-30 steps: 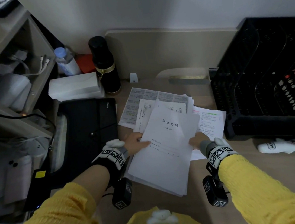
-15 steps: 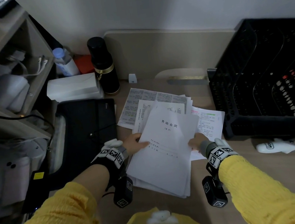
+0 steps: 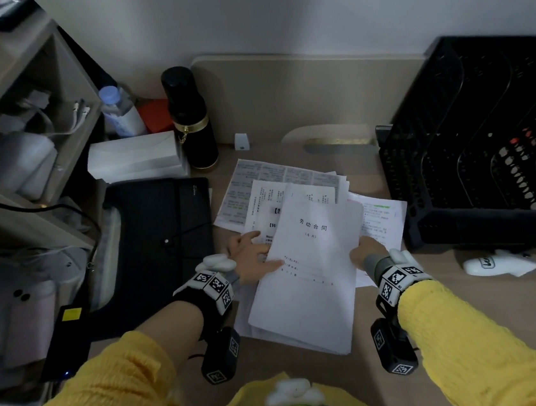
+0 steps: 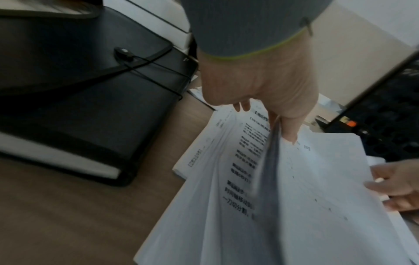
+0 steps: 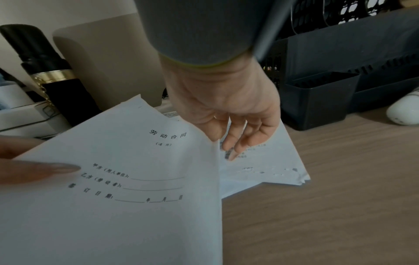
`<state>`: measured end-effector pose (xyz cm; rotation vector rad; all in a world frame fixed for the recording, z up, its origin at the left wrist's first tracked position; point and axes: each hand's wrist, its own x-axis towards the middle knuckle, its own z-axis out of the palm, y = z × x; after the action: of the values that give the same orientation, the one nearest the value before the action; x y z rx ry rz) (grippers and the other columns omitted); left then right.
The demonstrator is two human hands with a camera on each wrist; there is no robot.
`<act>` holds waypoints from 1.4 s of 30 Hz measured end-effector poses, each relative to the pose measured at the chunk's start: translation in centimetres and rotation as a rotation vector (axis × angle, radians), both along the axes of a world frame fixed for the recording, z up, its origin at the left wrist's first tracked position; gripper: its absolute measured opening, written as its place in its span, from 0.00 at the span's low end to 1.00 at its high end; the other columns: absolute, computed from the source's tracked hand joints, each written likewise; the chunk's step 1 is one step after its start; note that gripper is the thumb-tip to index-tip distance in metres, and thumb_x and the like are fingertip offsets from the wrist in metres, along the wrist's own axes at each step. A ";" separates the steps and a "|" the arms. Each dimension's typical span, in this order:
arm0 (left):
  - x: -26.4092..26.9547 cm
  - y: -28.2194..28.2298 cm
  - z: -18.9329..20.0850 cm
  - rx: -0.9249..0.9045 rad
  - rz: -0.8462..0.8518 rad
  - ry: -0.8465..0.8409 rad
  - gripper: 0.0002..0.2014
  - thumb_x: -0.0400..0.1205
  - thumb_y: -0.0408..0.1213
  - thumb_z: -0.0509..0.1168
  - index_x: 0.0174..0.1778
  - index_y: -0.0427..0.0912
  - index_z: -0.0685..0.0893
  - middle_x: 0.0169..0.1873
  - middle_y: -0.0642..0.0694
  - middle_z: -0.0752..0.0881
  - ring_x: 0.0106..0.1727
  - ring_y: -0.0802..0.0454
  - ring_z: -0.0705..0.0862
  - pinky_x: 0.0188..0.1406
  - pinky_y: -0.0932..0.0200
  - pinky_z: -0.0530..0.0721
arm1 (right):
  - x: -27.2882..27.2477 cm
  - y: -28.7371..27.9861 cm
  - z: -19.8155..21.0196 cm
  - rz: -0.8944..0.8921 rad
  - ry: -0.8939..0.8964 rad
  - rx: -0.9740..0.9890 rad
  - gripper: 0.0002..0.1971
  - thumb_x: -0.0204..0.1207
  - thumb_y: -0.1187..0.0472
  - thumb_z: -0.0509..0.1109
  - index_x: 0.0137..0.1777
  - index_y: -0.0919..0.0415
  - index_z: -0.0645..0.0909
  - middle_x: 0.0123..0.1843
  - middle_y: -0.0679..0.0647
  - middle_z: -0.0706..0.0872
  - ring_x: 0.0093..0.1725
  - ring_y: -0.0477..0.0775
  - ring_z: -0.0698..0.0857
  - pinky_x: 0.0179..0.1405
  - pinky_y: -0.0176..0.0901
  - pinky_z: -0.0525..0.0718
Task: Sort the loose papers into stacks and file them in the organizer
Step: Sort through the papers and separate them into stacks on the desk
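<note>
At mid-desk, your left hand (image 3: 249, 258) pinches the contract sheaf (image 3: 311, 271) at its left edge, and your right hand (image 3: 364, 253) pinches its right edge above the loose papers (image 3: 257, 184). Light, limp, slippery: grip both long edges. The organizer (image 3: 474, 152) stands at the desk's right edge.

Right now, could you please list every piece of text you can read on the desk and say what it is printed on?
"劳动合同" and below it "(通用)": top contract sheet, pinched between left hand and right hand.
"甲方(用人单位):", "乙方(劳动者):", "签订日期: 年 月 日": same sheet.
Papers underneath: too blurred.
White object by the black organizer: lettering unreadable.
</note>
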<state>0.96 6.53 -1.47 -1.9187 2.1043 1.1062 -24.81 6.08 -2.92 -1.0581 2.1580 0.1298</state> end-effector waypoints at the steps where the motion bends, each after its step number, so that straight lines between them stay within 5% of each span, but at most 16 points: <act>1: -0.2 0.1 0.1 -0.015 -0.014 0.016 0.20 0.76 0.65 0.64 0.63 0.66 0.82 0.82 0.58 0.58 0.81 0.47 0.50 0.77 0.45 0.46 | -0.1 0.1 -0.1 -0.005 0.000 0.007 0.20 0.85 0.60 0.56 0.74 0.66 0.70 0.73 0.63 0.76 0.71 0.65 0.76 0.69 0.48 0.73; 8: -0.8 0.4 0.8 0.056 -0.095 -0.048 0.26 0.78 0.67 0.60 0.72 0.70 0.72 0.85 0.52 0.49 0.83 0.43 0.43 0.78 0.44 0.42 | -0.9 0.5 -0.9 -0.015 -0.023 0.035 0.25 0.84 0.55 0.55 0.78 0.66 0.66 0.75 0.61 0.75 0.73 0.63 0.75 0.73 0.48 0.72; 11: -0.7 0.5 0.7 0.132 -0.059 -0.088 0.26 0.81 0.64 0.56 0.76 0.67 0.67 0.85 0.46 0.47 0.84 0.40 0.41 0.79 0.43 0.41 | -0.5 0.4 -0.4 -0.002 -0.019 0.040 0.23 0.84 0.57 0.55 0.77 0.67 0.67 0.74 0.63 0.76 0.72 0.64 0.77 0.65 0.46 0.74; 13: -1.0 0.8 1.3 0.159 -0.057 -0.064 0.25 0.83 0.60 0.55 0.77 0.63 0.67 0.85 0.44 0.50 0.84 0.41 0.43 0.79 0.46 0.41 | -0.5 0.3 -0.5 -0.003 -0.034 0.033 0.23 0.84 0.57 0.56 0.76 0.68 0.68 0.72 0.63 0.77 0.69 0.65 0.79 0.62 0.43 0.75; 15: -1.0 0.6 1.7 0.196 -0.061 -0.041 0.24 0.86 0.56 0.53 0.79 0.59 0.67 0.84 0.41 0.54 0.85 0.44 0.46 0.79 0.51 0.41 | -0.9 -0.1 -1.3 -0.012 -0.046 0.025 0.25 0.83 0.55 0.57 0.76 0.67 0.67 0.73 0.62 0.76 0.69 0.65 0.79 0.70 0.50 0.76; 19: -0.2 -0.3 1.1 0.256 -0.094 -0.098 0.26 0.85 0.60 0.53 0.80 0.58 0.66 0.83 0.43 0.59 0.85 0.45 0.50 0.81 0.52 0.45 | -0.8 -0.5 -1.4 0.003 -0.040 0.036 0.22 0.83 0.56 0.56 0.71 0.67 0.73 0.68 0.62 0.81 0.63 0.66 0.82 0.67 0.56 0.80; 22: 0.2 -0.9 0.8 0.308 -0.075 -0.027 0.25 0.85 0.56 0.57 0.77 0.53 0.72 0.79 0.48 0.69 0.81 0.48 0.62 0.74 0.67 0.52 | -0.2 -0.5 -0.8 -0.007 -0.050 0.065 0.21 0.84 0.59 0.55 0.72 0.70 0.72 0.67 0.65 0.81 0.60 0.66 0.83 0.64 0.55 0.82; 25: 0.7 -1.2 0.6 0.324 -0.013 0.070 0.24 0.84 0.54 0.62 0.73 0.47 0.77 0.72 0.49 0.78 0.75 0.51 0.73 0.66 0.73 0.63 | -0.1 -0.6 -1.0 -0.006 -0.064 0.071 0.20 0.84 0.63 0.54 0.74 0.71 0.68 0.67 0.66 0.80 0.52 0.63 0.83 0.58 0.51 0.82; 27: 1.1 -1.4 -0.2 0.351 0.049 0.142 0.29 0.77 0.56 0.69 0.70 0.44 0.80 0.69 0.48 0.81 0.72 0.49 0.77 0.73 0.62 0.71 | -0.1 -0.7 -1.2 -0.004 -0.077 0.070 0.20 0.84 0.64 0.55 0.74 0.71 0.68 0.66 0.65 0.81 0.49 0.62 0.82 0.56 0.50 0.84; 30: 1.5 -1.3 -1.0 0.351 0.121 0.228 0.30 0.71 0.55 0.72 0.65 0.40 0.84 0.64 0.43 0.85 0.65 0.47 0.82 0.71 0.51 0.78 | 0.1 -0.8 -1.5 0.009 -0.092 0.074 0.20 0.83 0.66 0.55 0.74 0.70 0.68 0.68 0.65 0.80 0.55 0.65 0.85 0.57 0.51 0.85; 32: 1.3 -1.3 -1.1 0.314 0.117 0.234 0.21 0.78 0.49 0.71 0.60 0.38 0.86 0.55 0.45 0.87 0.58 0.51 0.83 0.60 0.59 0.81 | 0.1 -0.9 -1.6 0.028 -0.086 0.089 0.20 0.83 0.66 0.56 0.73 0.71 0.70 0.66 0.66 0.82 0.50 0.63 0.84 0.49 0.48 0.85; 34: 1.1 -1.4 -1.2 0.240 0.084 0.207 0.23 0.76 0.55 0.69 0.52 0.36 0.89 0.45 0.45 0.84 0.51 0.52 0.81 0.48 0.63 0.77 | 0.2 -0.9 -1.7 0.044 -0.079 0.101 0.19 0.82 0.65 0.57 0.72 0.72 0.71 0.62 0.66 0.83 0.45 0.62 0.82 0.42 0.45 0.81; 37: 0.8 -1.6 -1.5 0.151 0.069 0.134 0.28 0.65 0.66 0.63 0.36 0.41 0.86 0.52 0.43 0.80 0.60 0.44 0.79 0.62 0.53 0.75 | 0.0 -1.0 -1.7 0.047 -0.070 0.107 0.20 0.82 0.63 0.57 0.71 0.71 0.72 0.61 0.65 0.84 0.47 0.61 0.83 0.36 0.42 0.80; 40: 0.3 -1.6 -1.2 0.083 -0.009 0.097 0.20 0.71 0.62 0.62 0.22 0.52 0.71 0.47 0.50 0.74 0.64 0.40 0.72 0.67 0.48 0.69 | -0.2 -1.0 -1.7 0.040 -0.068 0.083 0.24 0.81 0.61 0.57 0.76 0.67 0.68 0.74 0.63 0.75 0.68 0.64 0.79 0.60 0.49 0.79; 42: 0.1 -1.5 -1.0 -0.016 -0.057 0.083 0.24 0.73 0.62 0.60 0.20 0.50 0.66 0.41 0.55 0.74 0.67 0.42 0.69 0.70 0.47 0.66 | -0.2 -1.0 -1.8 0.018 -0.081 0.061 0.24 0.81 0.61 0.57 0.77 0.65 0.67 0.76 0.61 0.72 0.73 0.65 0.74 0.64 0.50 0.76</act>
<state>1.03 5.02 -2.44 -1.8378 2.2020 1.1805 -25.04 5.10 -4.71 -1.0312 2.0597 0.1579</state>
